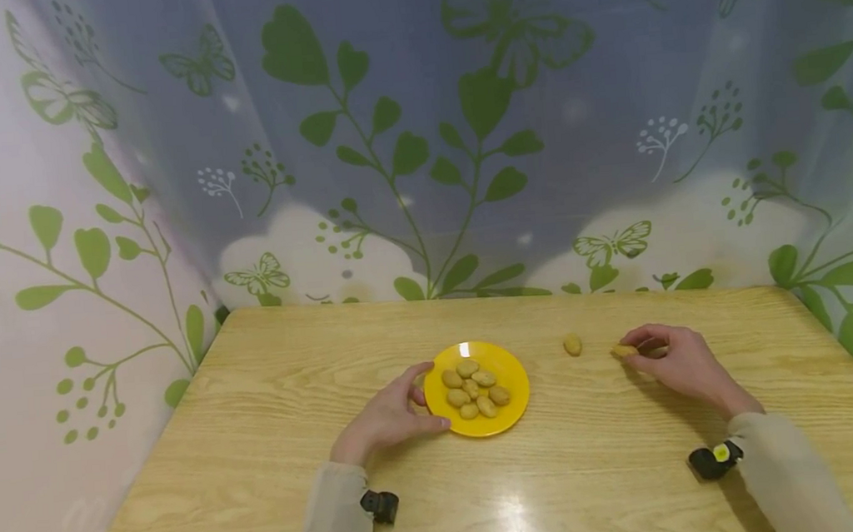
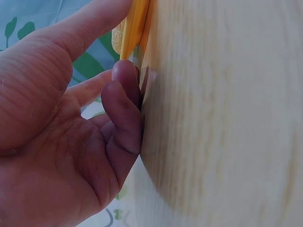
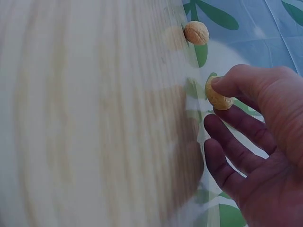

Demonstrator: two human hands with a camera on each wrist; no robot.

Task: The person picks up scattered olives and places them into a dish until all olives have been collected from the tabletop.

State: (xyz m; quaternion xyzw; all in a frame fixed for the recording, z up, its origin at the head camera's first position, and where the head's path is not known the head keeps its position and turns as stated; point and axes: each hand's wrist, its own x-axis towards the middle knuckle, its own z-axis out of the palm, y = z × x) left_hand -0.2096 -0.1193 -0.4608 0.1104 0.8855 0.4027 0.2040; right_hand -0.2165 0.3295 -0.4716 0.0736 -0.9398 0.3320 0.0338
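A round yellow plate (image 1: 517, 392) holds several tan, wrinkled walnuts (image 1: 484, 377) in a loose cluster. From its left side my left hand (image 1: 387, 417) grips the rim, thumb at the near edge and index finger at the far edge. In the left wrist view, the thumb lies against the plate (image 2: 135, 28) and the other fingers curl beside the tabletop. To the right of the plate, my right hand (image 1: 678, 361) pinches one walnut (image 3: 218, 94) between thumb and fingertips, low over the table. Another walnut (image 1: 572, 344) lies on the wood between the plate and this hand.
The wooden table (image 1: 564, 489) reaches back to a curtain (image 1: 416, 133) printed with green leaves and butterflies. A similar pale cloth (image 1: 40, 330) hangs along the left side. Both wrists wear black devices, one on the left (image 1: 381, 507) and one on the right (image 1: 713, 461).
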